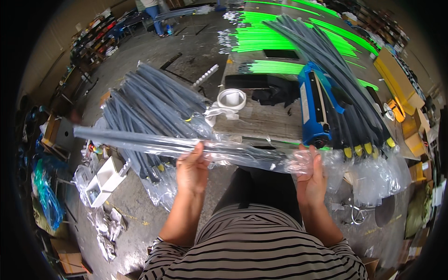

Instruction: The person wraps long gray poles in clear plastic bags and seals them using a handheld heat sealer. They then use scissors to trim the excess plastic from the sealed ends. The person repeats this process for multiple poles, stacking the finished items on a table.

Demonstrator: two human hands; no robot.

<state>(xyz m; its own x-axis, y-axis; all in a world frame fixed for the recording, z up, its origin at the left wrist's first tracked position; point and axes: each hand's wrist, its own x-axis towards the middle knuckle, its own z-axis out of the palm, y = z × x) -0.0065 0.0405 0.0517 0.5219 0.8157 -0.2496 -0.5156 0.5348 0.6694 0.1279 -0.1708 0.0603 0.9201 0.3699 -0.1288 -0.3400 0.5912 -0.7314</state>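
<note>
Between left hand (192, 171) and right hand (311, 177), shiny plastic (219, 151) veils dark rods (252, 154).

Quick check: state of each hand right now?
Left hand: closed, holding the long clear plastic sleeve partway along.
Right hand: closed, holding the sleeve's crumpled end.

Pale label (305, 103) on the blue device (317, 108), no legible text.
</note>
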